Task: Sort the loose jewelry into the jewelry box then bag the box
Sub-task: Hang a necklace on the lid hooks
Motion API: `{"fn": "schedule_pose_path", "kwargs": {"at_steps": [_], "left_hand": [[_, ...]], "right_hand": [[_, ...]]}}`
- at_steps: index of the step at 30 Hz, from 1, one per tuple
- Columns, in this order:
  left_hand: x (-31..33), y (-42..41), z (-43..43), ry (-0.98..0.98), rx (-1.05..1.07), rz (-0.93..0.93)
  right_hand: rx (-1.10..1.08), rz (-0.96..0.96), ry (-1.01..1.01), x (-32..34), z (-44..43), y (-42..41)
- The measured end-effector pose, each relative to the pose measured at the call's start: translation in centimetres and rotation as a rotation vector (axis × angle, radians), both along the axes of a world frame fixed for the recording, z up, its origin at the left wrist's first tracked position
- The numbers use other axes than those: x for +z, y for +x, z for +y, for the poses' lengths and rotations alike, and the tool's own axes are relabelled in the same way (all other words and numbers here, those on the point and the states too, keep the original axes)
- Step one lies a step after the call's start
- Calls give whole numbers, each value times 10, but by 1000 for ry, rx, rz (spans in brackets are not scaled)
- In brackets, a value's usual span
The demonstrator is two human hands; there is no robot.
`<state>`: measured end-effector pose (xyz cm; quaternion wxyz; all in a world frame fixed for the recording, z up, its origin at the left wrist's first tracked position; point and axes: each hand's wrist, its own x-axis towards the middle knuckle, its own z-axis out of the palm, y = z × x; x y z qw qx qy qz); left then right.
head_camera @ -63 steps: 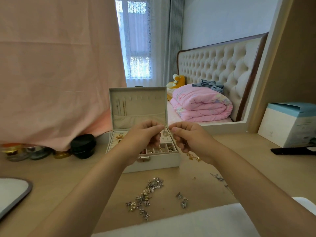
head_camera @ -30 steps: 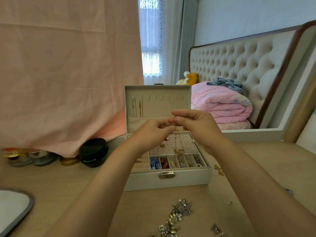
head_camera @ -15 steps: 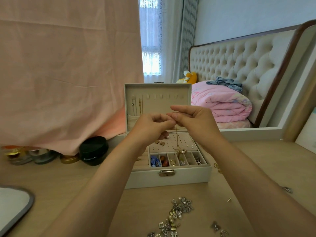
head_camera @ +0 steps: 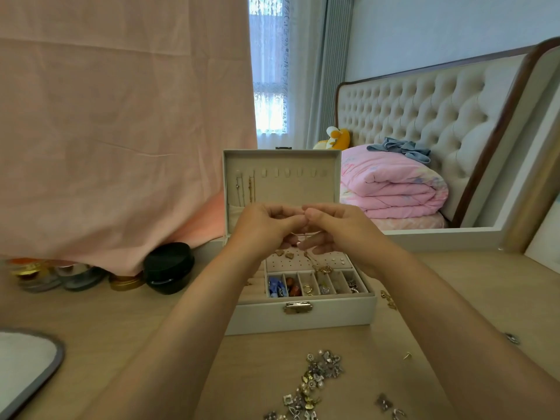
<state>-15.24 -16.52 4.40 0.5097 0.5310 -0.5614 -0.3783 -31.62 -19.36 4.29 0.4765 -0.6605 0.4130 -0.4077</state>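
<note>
Over box (head_camera: 333, 318), necklace (head_camera: 323, 270) seemingly hangs vertical.

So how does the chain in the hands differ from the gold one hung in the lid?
The held chain is pinched between the left hand and right hand; the lid chain hangs against the lid, untouched. The held chain trails slanted down to its pendant; the lid chain hangs straight. Both are thin and gold.

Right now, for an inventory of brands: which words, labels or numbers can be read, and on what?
No text can be read.
The jewelry box and its clasp show no lettering; the black jar looks plain; the small jars beside it are too blurred to tell.
</note>
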Motion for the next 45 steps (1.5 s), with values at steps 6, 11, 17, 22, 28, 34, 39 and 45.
{"fn": "schedule_pose_path", "kwargs": {"at_steps": [6,11,17,22,28,34,39,45], "left_hand": [[2,8,-1,-20,41,-24],[6,18,-1,62,-20,-88],[10,32,0,120,-140,-121],[14,31,1,120,-307,292],[30,28,17,1,-107,-189],[33,37,12,-128,-71,-546],[32,44,7,-133,-94,-513],[37,38,0,-225,-14,-290]], "right_hand": [[44,35,-15,-2,0,-4],[-7,55,15,-4,-6,-6],[-17,-229,95,-1,-7,-1],[-40,-168,70,5,-6,-3],[-102,-91,38,5,-4,-4],[-67,-218,37,11,-6,-9],[-27,-336,70,14,0,-5],[28,-144,-11,31,-7,-8]]}}
